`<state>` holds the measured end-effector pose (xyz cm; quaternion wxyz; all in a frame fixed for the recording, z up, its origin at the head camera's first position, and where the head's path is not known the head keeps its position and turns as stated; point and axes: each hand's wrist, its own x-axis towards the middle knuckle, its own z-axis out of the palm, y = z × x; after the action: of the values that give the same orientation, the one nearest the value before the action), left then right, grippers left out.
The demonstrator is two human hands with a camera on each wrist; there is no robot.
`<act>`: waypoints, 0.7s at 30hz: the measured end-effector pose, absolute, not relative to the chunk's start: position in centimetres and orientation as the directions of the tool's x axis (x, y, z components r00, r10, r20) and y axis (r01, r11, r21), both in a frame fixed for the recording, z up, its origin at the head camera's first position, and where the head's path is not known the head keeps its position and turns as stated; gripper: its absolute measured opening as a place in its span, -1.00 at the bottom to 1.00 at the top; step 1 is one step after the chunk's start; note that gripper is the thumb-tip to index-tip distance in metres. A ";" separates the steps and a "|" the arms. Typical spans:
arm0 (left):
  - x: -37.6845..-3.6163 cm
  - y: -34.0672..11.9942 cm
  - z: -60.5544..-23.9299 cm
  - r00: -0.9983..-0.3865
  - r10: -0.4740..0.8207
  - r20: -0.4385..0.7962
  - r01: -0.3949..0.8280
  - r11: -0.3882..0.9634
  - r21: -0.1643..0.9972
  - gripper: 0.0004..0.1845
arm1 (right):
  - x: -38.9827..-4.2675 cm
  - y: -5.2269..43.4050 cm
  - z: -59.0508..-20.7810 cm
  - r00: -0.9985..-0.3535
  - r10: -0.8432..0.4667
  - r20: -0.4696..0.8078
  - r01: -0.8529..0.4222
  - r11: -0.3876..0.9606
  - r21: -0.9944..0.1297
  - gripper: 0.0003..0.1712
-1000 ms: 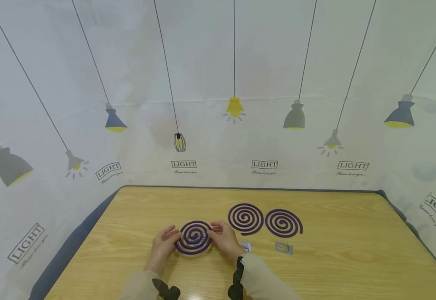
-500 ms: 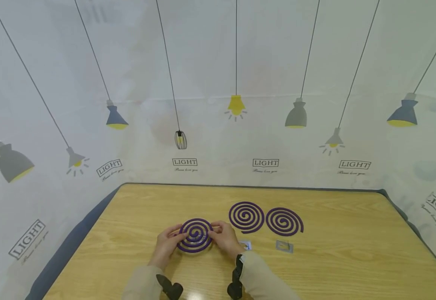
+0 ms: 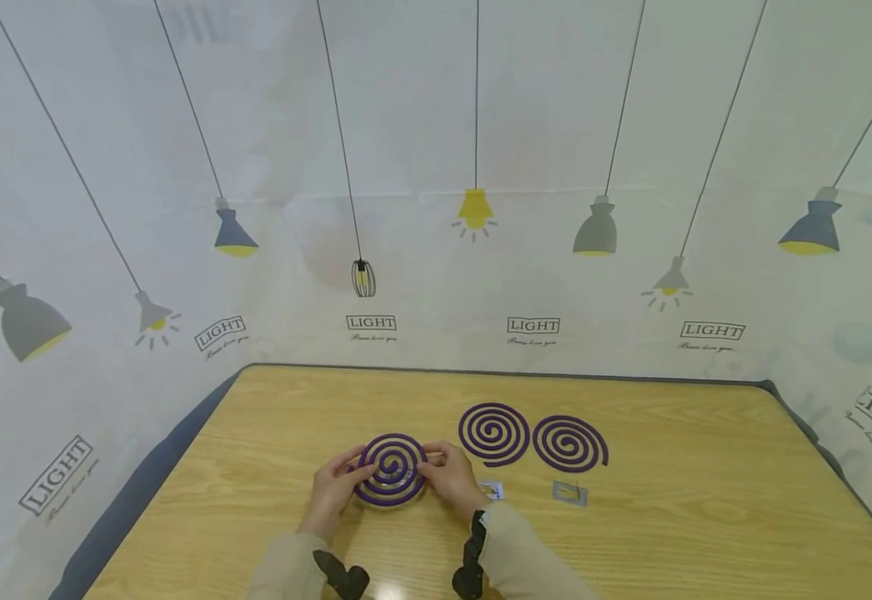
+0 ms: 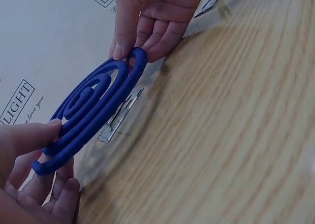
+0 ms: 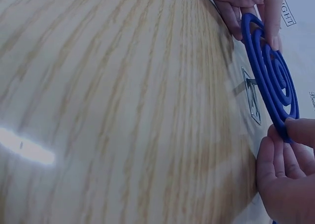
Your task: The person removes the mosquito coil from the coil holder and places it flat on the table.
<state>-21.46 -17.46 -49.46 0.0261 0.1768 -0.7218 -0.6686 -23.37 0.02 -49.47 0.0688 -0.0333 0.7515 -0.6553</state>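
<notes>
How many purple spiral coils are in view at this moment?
3. One coil is held off the table between the left hand and right hand; a second coil and third coil lie side by side to the right. None seems hidden.

The coil (image 3: 391, 469) held between the hands is purple in the head view and a stronger blue in both wrist views, wound as a flat spiral; two more coils, the middle coil (image 3: 493, 434) and the right coil (image 3: 570, 443), show the same purple spiral; the counter (image 3: 676, 517) is pale yellow-brown wood with darker wavy grain, edged in dark grey-blue; a small metal stand (image 3: 569, 493) is dull silver-grey; the backdrop (image 3: 436, 125) is off-white, printed with thin black cords, hanging lamps in grey, slate blue and yellow, and boxed black "LIGHT" lettering; the sleeves (image 3: 526, 558) are beige; the wrist straps (image 3: 469, 558) are black.
</notes>
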 end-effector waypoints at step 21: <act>-21.2 -17.6 -49.5 -0.932 -0.281 -0.228 -0.214 -0.077 0.974 -0.55 | -23.2 0.3 -49.4 -0.985 -0.128 -0.116 0.111 0.041 -0.993 -0.69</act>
<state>-21.22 -17.64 -49.48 0.0234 0.1824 -0.6789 -0.7109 -23.20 0.26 -49.38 0.0862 -0.0057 0.7162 -0.6925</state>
